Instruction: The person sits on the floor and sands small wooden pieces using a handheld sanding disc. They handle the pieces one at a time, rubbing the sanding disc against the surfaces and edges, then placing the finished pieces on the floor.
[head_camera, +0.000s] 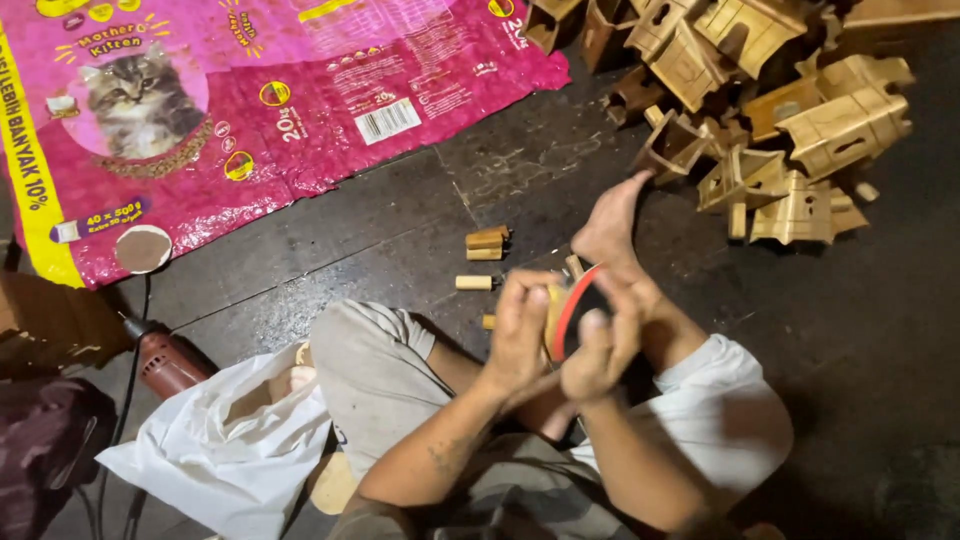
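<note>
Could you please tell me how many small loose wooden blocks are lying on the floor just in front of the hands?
4 visible: two stacked left of the bare foot, one below them, and one by the left hand. The hands may hide others.

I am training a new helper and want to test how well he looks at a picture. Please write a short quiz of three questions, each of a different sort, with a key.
1. True or false: the left hand and the right hand are both at the small wooden piece with a red band.
2. Where is the pile of small wooden houses? A) upper right B) lower left C) inside the white plastic bag
3. Fill in: the flat pink sack on the floor shows a picture of a ____.

Key: 1 true; 2 A; 3 kitten.
</note>
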